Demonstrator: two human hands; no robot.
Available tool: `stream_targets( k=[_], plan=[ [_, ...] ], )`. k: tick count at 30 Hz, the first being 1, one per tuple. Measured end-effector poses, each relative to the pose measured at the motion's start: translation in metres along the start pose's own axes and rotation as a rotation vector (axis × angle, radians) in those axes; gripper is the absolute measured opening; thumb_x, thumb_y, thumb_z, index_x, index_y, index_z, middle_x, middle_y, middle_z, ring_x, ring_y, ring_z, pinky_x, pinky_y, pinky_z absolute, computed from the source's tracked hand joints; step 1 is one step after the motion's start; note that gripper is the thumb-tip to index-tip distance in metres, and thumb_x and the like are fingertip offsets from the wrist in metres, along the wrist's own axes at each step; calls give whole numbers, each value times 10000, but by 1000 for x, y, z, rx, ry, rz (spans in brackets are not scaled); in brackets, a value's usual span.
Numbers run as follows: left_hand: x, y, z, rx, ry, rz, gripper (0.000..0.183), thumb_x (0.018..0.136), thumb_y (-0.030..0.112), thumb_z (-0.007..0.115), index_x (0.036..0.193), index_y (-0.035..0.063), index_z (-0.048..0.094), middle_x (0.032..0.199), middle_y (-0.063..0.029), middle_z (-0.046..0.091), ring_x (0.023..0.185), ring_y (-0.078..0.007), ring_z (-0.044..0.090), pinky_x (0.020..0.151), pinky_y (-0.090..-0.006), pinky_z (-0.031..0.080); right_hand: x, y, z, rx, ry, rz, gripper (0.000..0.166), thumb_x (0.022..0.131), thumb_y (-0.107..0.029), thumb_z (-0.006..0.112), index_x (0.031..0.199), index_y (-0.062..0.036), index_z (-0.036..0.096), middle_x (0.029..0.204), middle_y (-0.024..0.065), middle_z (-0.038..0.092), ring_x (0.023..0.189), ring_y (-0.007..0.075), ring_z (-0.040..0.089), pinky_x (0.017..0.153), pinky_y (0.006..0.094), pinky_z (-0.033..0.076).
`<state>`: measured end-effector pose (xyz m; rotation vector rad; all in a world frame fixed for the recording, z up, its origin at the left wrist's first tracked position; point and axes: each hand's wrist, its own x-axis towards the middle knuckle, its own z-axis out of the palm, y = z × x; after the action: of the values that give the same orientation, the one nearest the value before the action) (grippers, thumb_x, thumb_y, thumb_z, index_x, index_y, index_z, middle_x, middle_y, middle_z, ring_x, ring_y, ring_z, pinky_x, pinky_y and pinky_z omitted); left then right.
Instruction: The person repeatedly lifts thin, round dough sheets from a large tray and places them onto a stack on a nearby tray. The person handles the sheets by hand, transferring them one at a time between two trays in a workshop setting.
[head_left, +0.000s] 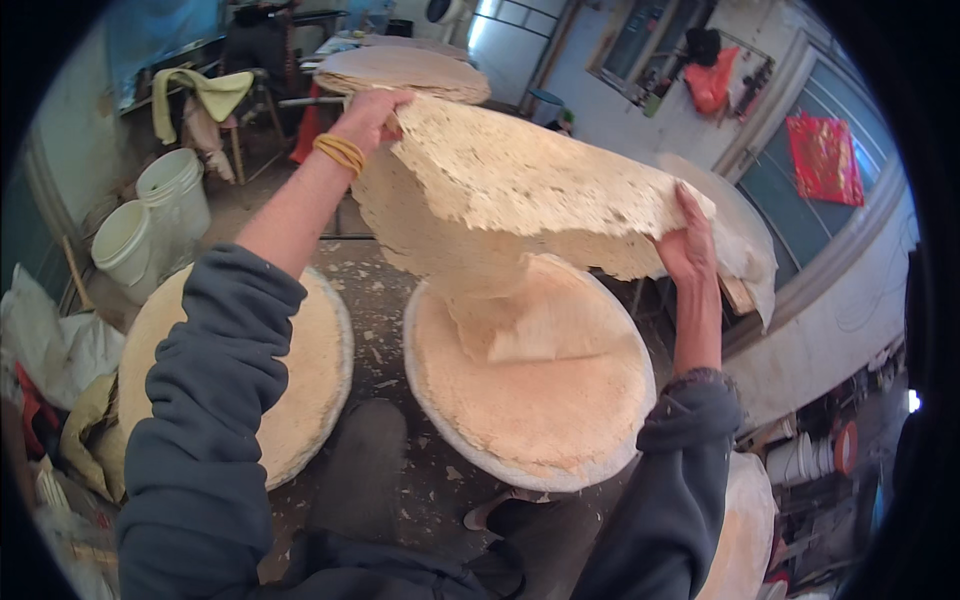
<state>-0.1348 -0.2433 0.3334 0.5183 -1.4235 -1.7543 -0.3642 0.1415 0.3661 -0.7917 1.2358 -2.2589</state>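
Observation:
Between my two hands hangs a large thin flatbread sheet (540, 165), browned in specks, with ragged edges. My left hand (375, 120) grips its upper left edge, and my right hand (688, 236) grips the right end. The sheet droops in a fold, its lower part blurred. Below it stands a round stack of flatbread (525, 420) on a pale cloth-covered round base (442, 442). A folded piece lies across the upper part of that stack; whether it joins the held sheet I cannot tell. A second round stack (300, 420) sits to the left, partly behind my left sleeve.
A further flatbread stack (405, 71) rests on a table at the back. White plastic buckets (124, 240) stand at left, near a chair draped with a yellow cloth (202, 94). Pale sheeting (742, 232) hangs over a stack at right. Crumbs litter the floor (375, 322).

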Motion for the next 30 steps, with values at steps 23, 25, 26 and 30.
stream_targets(
  k=[23, 25, 26, 30],
  plan=[
    [-542, -187, -627, 3, 838, -383, 199, 854, 193, 658, 950, 19, 655, 842, -41, 654, 771, -160, 646, 684, -318, 563, -240, 462, 272, 364, -429, 1114, 368, 919, -116, 566, 1265, -5, 510, 1210, 116, 609, 1112, 260, 594, 932, 451, 500],
    [-469, -253, -516, -65, 939, -387, 150, 850, 193, 671, 848, 45, 645, 690, -26, 612, 540, -142, 557, 492, -287, 480, -233, 500, 189, 132, -171, 1049, 391, 895, -115, 601, 1250, 16, 505, 1183, 144, 607, 1055, 278, 617, 851, 468, 539],
    [-448, -249, -459, -60, 1012, -383, 148, 848, 193, 678, 797, 58, 640, 615, -18, 592, 425, -133, 513, 396, -271, 439, -228, 508, 166, 54, -61, 1021, 404, 883, -115, 619, 1243, 26, 503, 1170, 158, 607, 1026, 287, 628, 811, 476, 559],
    [-467, -213, -457, -12, 1131, -439, 179, 843, 191, 681, 765, 38, 630, 621, -41, 604, 434, -140, 543, 397, -277, 454, -241, 515, 193, -239, -73, 995, 333, 873, -145, 643, 1121, 58, 551, 994, 169, 657, 824, 287, 679, 661, 425, 587]
  ],
)
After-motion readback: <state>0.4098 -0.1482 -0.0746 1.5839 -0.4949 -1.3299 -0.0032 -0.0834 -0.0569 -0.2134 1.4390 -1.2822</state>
